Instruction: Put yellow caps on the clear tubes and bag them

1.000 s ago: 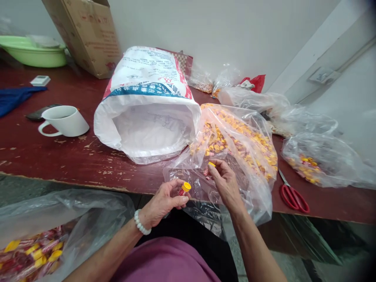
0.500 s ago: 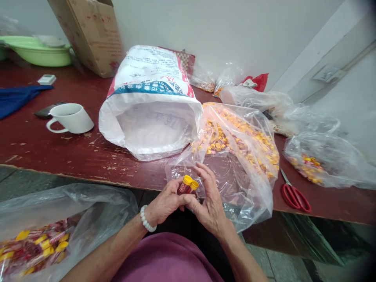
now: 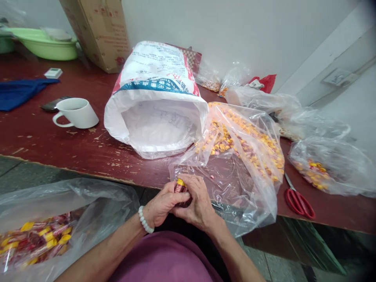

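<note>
On cam I've L hand (image 3: 163, 203) curled snug on a yellow-capped tube (image 3: 179, 187), R hand (image 3: 199, 200) closed round it too, in front of white sack (image 3: 160, 84); prob light, stiff, slick, so I'd pinch mid-body

No word can be read with certainty. The white sack (image 3: 160, 64) at upper centre bears rows of Chinese characters, and its blue band (image 3: 155, 85) larger white ones — blurred and inverted. The brown carton (image 3: 101, 29), upper left, carries red pictograms above illegible red lettering. Any print on the yellow-capped tube (image 3: 179, 188), lower centre, is indistinct.
</note>
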Tool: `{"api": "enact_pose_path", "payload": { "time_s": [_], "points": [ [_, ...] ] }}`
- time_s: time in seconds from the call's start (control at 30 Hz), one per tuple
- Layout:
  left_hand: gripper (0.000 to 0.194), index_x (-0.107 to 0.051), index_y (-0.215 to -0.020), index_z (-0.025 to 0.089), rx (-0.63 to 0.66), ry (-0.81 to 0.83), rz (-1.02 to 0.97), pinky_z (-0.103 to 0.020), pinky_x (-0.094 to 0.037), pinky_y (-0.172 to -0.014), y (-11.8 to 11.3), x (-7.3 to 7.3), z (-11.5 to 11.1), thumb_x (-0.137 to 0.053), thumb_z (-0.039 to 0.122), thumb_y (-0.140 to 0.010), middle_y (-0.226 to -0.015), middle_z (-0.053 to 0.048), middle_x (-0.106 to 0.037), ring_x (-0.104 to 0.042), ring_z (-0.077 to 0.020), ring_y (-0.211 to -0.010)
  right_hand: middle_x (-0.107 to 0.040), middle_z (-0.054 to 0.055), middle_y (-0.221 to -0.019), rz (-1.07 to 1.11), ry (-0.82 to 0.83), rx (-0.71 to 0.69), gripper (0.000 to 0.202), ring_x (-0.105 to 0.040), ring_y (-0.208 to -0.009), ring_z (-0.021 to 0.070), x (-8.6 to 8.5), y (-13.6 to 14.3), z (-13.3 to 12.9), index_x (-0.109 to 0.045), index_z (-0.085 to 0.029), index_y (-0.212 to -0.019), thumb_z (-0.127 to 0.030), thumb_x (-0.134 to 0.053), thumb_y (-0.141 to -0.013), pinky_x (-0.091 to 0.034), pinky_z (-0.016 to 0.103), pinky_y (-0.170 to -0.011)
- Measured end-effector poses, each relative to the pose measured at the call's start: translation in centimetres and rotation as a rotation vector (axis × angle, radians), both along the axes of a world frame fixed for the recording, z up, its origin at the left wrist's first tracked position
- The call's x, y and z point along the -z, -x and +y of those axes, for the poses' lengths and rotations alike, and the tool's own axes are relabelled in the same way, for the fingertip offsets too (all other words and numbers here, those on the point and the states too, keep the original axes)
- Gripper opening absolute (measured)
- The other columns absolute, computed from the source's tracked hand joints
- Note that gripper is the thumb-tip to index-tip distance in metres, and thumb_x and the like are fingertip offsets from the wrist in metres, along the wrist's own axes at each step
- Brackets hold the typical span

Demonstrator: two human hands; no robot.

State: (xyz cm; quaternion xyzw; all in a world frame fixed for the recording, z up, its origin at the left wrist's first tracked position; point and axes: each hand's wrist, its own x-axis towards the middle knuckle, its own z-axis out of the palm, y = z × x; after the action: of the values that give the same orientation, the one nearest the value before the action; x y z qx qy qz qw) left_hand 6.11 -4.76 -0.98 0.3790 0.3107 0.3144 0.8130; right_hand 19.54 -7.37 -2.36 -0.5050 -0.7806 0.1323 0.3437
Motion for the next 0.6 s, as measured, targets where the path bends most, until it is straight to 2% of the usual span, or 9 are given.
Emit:
{"api": "enact_pose_path", "payload": {
  "time_s": [0.07, 0.13, 0.2, 0.3, 0.37, 0.43, 0.53, 0.6],
  "points": [
    [0.026, -0.061, -0.092, 0.014, -0.042, 0.019, 0.041, -0.024, -0.041, -0.066, 1.1, 0.1, 0.2, -0.07, 0.026, -0.07, -0.08, -0.002, -0.057, -0.052, -0.0129, -0.072, -0.042, 0.013, -0.137, 0.018, 0.045, -0.05, 0.081, -0.041, -0.124, 0.0273, 0.0, 0.0, 0.1, -0.036, -0.022, -0.133, -0.041, -0.073, -0.064, -0.034, 0.044, -0.101],
    [0.026, -0.061, -0.091, 0.014, -0.066, 0.015, 0.076, -0.023, -0.04, -0.058, 2.0, 0.1, 0.3, -0.069, 0.028, -0.071, -0.077, -0.001, -0.056, -0.05, -0.0117, -0.066, -0.034, 0.014, -0.143, 0.021, 0.037, -0.07, 0.094, -0.034, -0.13, 0.0282, 0.1, 0.2, 0.3, -0.026, -0.021, -0.139, -0.046, -0.075, -0.063, -0.031, 0.046, -0.104],
    [0.023, -0.061, -0.088, 0.013, -0.07, -0.009, 0.069, -0.023, -0.039, -0.057, 2.5, 0.0, 0.4, -0.069, 0.026, -0.07, -0.075, -0.001, -0.055, -0.048, -0.0112, -0.064, -0.041, 0.015, -0.137, 0.019, 0.012, -0.079, 0.098, -0.038, -0.125, 0.0291, 0.4, 0.8, 0.5, -0.026, -0.02, -0.138, -0.046, -0.077, -0.058, -0.033, 0.046, -0.102],
    [0.018, -0.064, -0.084, 0.013, -0.074, -0.009, 0.029, -0.024, -0.041, -0.066, 2.2, -0.2, 0.2, -0.069, 0.018, -0.067, -0.074, -0.001, -0.055, -0.05, -0.0122, -0.07, -0.057, 0.011, -0.117, 0.026, 0.009, -0.056, 0.08, -0.052, -0.107, 0.0267, 0.9, 2.0, 0.8, -0.04, -0.02, -0.128, -0.035, -0.076, -0.058, -0.041, 0.043, -0.092],
    [0.017, -0.065, -0.082, 0.014, -0.086, 0.023, 0.014, -0.024, -0.041, -0.071, 1.9, -0.2, 0.0, -0.067, 0.013, -0.066, -0.074, -0.001, -0.057, -0.052, -0.0136, -0.074, -0.061, 0.009, -0.109, 0.022, 0.019, -0.038, 0.069, -0.056, -0.099, 0.0252, 0.9, 2.9, 0.9, -0.046, -0.021, -0.121, -0.029, -0.074, -0.058, -0.042, 0.042, -0.088],
    [0.018, -0.065, -0.083, 0.014, -0.105, 0.042, 0.013, -0.025, -0.042, -0.072, 2.1, -0.1, -0.3, -0.066, 0.012, -0.065, -0.078, -0.001, -0.059, -0.053, -0.0144, -0.077, -0.062, 0.008, -0.11, 0.001, 0.041, -0.077, 0.07, -0.057, -0.099, 0.0254, 0.5, 3.4, 0.8, -0.048, -0.021, -0.12, -0.031, -0.075, -0.057, -0.042, 0.043, -0.089],
    [0.022, -0.062, -0.091, 0.017, -0.192, 0.044, 0.112, -0.024, -0.043, -0.069, 4.5, 0.2, -1.0, -0.067, 0.018, -0.069, -0.084, 0.0, -0.06, -0.055, -0.0123, -0.073, -0.051, 0.012, -0.129, -0.023, 0.072, -0.191, 0.081, -0.049, -0.117, 0.0271, -0.5, 3.0, 0.7, -0.041, -0.022, -0.129, -0.046, -0.076, -0.06, -0.04, 0.043, -0.097],
    [0.029, -0.059, -0.1, 0.02, -0.275, 0.042, 0.277, -0.023, -0.043, -0.061, 8.0, 0.7, -1.6, -0.067, 0.029, -0.074, -0.08, 0.003, -0.059, -0.052, -0.0096, -0.063, -0.043, 0.014, -0.137, -0.019, 0.07, -0.153, 0.077, -0.042, -0.124, 0.0257, -0.8, 1.2, 1.0, -0.036, -0.021, -0.134, -0.049, -0.069, -0.07, -0.038, 0.042, -0.1]
  ]
}}
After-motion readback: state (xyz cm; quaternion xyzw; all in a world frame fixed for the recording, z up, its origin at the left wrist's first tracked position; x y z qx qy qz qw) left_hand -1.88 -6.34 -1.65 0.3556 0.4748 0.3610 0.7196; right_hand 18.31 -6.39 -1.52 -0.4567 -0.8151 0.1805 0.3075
